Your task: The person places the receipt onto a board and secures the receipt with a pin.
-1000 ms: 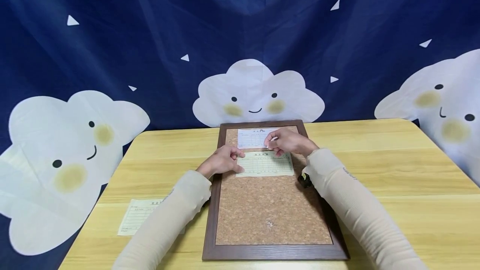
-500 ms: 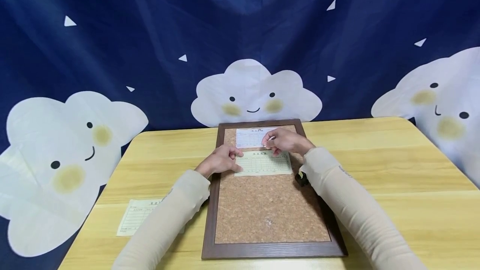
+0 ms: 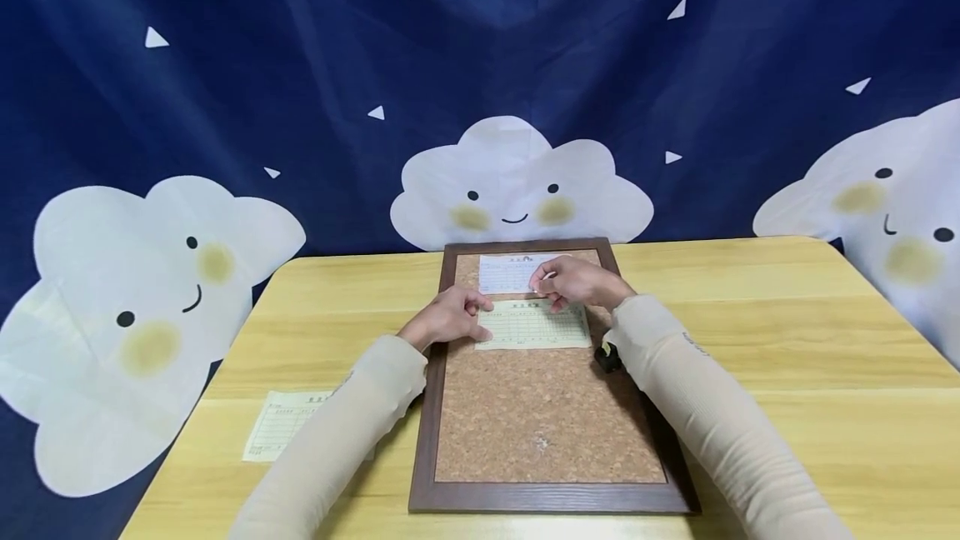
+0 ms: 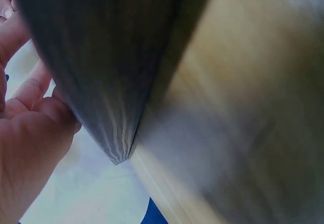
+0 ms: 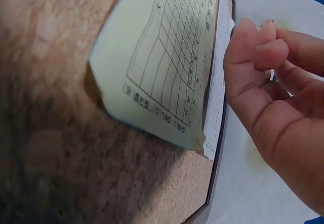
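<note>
On the cork board [image 3: 551,415] lies a pale yellow printed form [image 3: 525,332], with a white form [image 3: 501,275] just above it. My left hand [image 3: 447,319] reaches over the board's left frame, thumb and fingers spread and resting on the yellow form's left edge. Over the top edge of that form, my right hand [image 3: 577,282] pinches a small pale piece between thumb and forefinger; the fingertips mostly hide it, and I cannot tell its kind. In the right wrist view the yellow form's near corner curls up off the cork.
Dark wood frame [image 3: 555,498] borders the board. Another yellow form [image 3: 281,427] lies on the wooden table [image 3: 817,340] at the left, partly covered by the left sleeve [image 3: 330,440]. A small black item [image 3: 607,358] shows beside the right sleeve [image 3: 720,407]. A cloud-patterned blue curtain [image 3: 337,48] hangs behind.
The head view shifts slightly. Both hands stay at nearly the same spots on the forms, and the right fingers keep their pinch.
</note>
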Demonstrator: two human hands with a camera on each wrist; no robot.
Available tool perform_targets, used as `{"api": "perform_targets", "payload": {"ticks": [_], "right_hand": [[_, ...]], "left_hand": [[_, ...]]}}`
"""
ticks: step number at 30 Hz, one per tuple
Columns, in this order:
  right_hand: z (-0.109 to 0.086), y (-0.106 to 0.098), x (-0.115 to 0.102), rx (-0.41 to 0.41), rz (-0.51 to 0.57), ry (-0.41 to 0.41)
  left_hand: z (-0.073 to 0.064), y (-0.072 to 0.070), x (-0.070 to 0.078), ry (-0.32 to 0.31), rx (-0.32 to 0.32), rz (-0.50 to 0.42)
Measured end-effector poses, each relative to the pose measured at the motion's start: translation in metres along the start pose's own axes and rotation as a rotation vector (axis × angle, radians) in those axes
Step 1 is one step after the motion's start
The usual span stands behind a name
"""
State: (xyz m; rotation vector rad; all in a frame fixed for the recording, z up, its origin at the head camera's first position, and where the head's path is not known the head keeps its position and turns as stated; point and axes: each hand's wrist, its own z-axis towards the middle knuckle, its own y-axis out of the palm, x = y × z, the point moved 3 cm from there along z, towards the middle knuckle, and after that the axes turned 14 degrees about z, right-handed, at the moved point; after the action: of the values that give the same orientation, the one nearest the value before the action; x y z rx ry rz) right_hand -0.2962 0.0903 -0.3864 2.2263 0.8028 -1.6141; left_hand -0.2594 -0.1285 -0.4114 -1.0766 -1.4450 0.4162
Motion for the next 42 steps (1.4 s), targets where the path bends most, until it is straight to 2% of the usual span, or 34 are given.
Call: {"api": "perform_targets", "payload": {"ticks": [20,36,42], "right_hand": [[0.0042,0.0034,0.0013,0.005,0.012,0.027],[0.0090,0.0061,0.0020,-0.009,0.009,0.064],[0.0092,0.0052,0.0040,-0.001,-0.005,0.083]], "left_hand": [[0.0011,0.0010,0.0007,-0.054,0.003,-0.014],[0.0001,0.0005,-0.0012,-0.014,0.001,-0.020],[0.0007,0.0010,-0.0007,-0.030,-0.006,-0.026]]}}
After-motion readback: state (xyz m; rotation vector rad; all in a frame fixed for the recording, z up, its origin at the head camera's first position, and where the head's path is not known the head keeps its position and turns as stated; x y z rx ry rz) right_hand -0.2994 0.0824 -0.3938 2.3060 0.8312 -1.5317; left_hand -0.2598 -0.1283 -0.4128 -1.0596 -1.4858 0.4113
